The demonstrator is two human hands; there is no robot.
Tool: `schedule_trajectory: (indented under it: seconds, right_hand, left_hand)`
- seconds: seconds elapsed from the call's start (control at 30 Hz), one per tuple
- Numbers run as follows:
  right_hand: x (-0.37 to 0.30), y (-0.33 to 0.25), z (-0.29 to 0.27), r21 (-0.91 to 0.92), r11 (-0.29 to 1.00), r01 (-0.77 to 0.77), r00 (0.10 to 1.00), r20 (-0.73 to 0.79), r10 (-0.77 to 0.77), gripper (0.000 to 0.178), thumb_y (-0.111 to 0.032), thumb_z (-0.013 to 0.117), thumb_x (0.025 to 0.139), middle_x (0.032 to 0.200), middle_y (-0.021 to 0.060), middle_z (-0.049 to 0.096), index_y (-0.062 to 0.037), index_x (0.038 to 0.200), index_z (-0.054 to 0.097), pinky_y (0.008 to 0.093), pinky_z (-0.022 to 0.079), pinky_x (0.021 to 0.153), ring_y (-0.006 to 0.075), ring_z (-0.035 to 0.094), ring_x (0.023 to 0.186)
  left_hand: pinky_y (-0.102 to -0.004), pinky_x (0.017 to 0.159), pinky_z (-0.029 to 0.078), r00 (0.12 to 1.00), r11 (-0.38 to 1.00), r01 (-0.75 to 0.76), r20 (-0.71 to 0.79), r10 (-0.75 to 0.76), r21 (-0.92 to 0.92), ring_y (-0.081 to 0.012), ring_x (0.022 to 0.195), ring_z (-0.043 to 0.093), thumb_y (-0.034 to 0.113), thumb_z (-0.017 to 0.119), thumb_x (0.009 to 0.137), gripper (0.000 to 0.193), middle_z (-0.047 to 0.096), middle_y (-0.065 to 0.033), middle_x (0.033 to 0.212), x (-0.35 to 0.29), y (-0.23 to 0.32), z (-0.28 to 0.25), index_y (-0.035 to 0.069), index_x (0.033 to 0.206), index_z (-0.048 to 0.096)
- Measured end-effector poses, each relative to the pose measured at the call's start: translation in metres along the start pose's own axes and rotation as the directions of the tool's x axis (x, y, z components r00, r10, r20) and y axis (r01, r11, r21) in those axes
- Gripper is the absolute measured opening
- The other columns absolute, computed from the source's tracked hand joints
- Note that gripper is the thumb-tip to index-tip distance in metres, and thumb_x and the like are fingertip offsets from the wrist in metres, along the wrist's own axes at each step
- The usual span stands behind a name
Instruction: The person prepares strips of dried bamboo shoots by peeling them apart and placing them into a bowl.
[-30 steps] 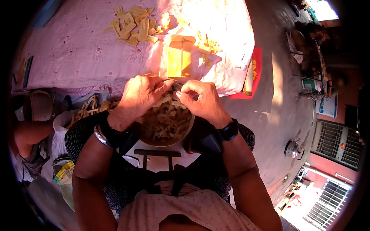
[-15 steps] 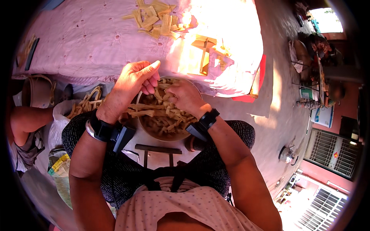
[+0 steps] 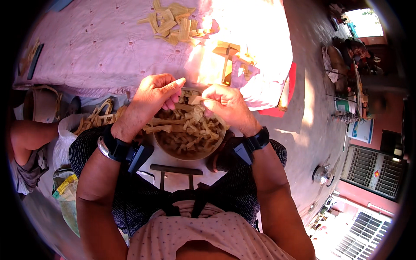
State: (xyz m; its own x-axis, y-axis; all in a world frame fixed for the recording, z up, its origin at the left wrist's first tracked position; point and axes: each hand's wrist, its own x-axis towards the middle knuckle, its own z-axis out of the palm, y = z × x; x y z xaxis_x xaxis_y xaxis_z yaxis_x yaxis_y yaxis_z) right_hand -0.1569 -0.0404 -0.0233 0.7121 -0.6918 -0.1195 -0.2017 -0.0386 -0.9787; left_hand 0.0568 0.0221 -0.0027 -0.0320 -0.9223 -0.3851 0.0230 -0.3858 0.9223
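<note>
A round basin [image 3: 186,157] between my knees holds many pale yellow-brown dried strips [image 3: 190,135], some folded or knotted-looking. My left hand [image 3: 161,90] is closed over the basin's far left side, thumb against forefinger; what it pinches, if anything, is hidden. Opposite it, my right hand [image 3: 229,106] is closed too, thumb and fingertips at a short flat pale strip [image 3: 195,100] that it seems to pinch. Both hands are above the basin's far part, a small gap between them.
A table with a pink cloth [image 3: 108,52] bears a pile of flat strips [image 3: 173,24] and a small wooden stand [image 3: 227,65] in bright sun. Left are a white sack of strips [image 3: 65,134], a bucket [image 3: 41,104] and another person's leg [image 3: 34,136]. A low stool [image 3: 177,168] stands below the basin.
My right hand has risen out of the basin, moving up and right, with a flat strip at its fingertips. My left hand has shifted slightly right and remains closed.
</note>
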Motion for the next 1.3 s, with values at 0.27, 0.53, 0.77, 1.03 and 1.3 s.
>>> schedule_trajectory:
  seconds: [0.27,0.53,0.77,1.03,1.3]
  right_hand:
    - [-0.021,-0.045,-0.021,0.159,0.985,-0.065,0.998,-0.006,0.067,0.01,-0.01,0.063,0.086,0.069,-0.0014,0.058,-0.0024,0.091,0.065,0.0166,0.04,0.049,0.0022,0.051,0.058]
    - [-0.031,-0.058,-0.024,0.202,0.979,0.028,0.999,-0.024,-0.023,0.009,-0.006,0.063,0.084,0.07,-0.0018,0.058,-0.0018,0.092,0.065,0.0166,0.039,0.049,0.0017,0.048,0.057]
    - [-0.041,-0.063,-0.035,0.27,0.963,-0.021,1.0,0.017,0.017,0.023,-0.009,0.065,0.085,0.079,0.0026,0.061,0.0041,0.103,0.058,0.0167,0.042,0.052,0.0029,0.05,0.061]
    - [-0.066,-0.063,-0.066,0.206,0.975,-0.084,0.996,0.02,0.082,0.032,-0.014,0.069,0.083,0.081,0.0037,0.063,0.0042,0.106,0.056,0.0173,0.041,0.053,0.0034,0.052,0.062]
    - [-0.079,-0.056,-0.1,0.004,0.98,-0.201,0.979,0.02,0.201,0.019,-0.013,0.069,0.081,0.071,0.0005,0.058,0.0006,0.091,0.06,0.0194,0.041,0.052,0.0045,0.052,0.058]
  left_hand:
    - [-0.0189,0.063,0.044,0.989,0.985,-0.15,-0.006,0.15,-0.082,-0.0048,0.067,0.054,0.023,0.056,0.092,0.021,0.06,0.0012,0.074,0.009,0.005,0.024,0.003,0.086,0.059]
    - [-0.0161,0.06,0.039,0.959,0.933,-0.167,0.169,0.229,-0.318,-0.0012,0.067,0.048,0.02,0.056,0.092,0.02,0.058,0.004,0.075,-0.005,0.033,0.056,0.001,0.091,0.063]
    - [-0.0172,0.043,0.025,0.972,0.895,-0.169,0.081,0.221,-0.412,-0.0008,0.048,0.037,0.021,0.056,0.091,0.026,0.052,0.0055,0.061,-0.015,0.041,0.03,0.005,0.073,0.064]
    - [-0.0208,0.042,0.023,0.853,0.765,-0.505,-0.365,0.373,-0.4,-0.0036,0.043,0.029,0.02,0.049,0.094,0.025,0.035,0.004,0.055,-0.024,0.053,-0.048,0.01,0.072,0.045]
    - [-0.0177,0.044,0.023,0.524,0.826,-0.564,-0.772,0.36,0.002,-0.0001,0.049,0.031,0.013,0.06,0.088,0.013,0.04,0.0065,0.059,-0.035,0.045,-0.098,0.008,0.077,0.057]
